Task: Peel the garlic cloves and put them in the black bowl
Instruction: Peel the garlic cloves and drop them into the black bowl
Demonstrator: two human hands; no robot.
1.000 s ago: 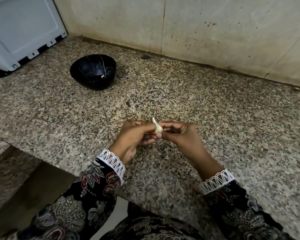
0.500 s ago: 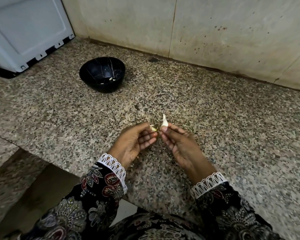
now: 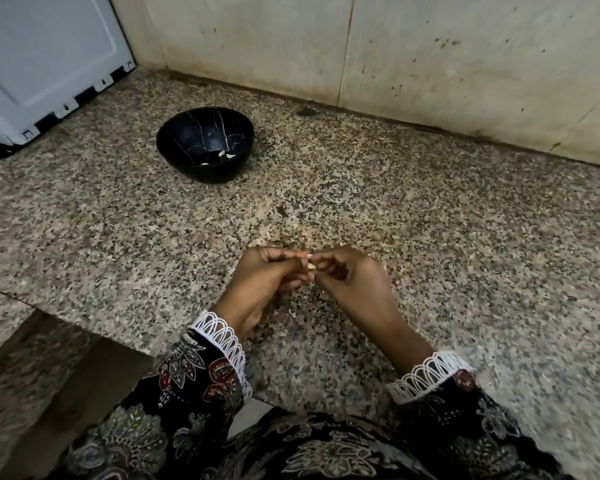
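the speckled counter carries the black bowl, with a few peeled cloves inside. since half a second ago i see my left hand and right hand closed back together, both pinching the small pale garlic clove; peeling likely continues.

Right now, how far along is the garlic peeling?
Done: a few pale cloves already lie in the black bowl. In hand: the left hand and right hand pinch one clove between them above the counter. Left: finishing that clove and dropping it in the bowl. No other unpeeled garlic is visible.
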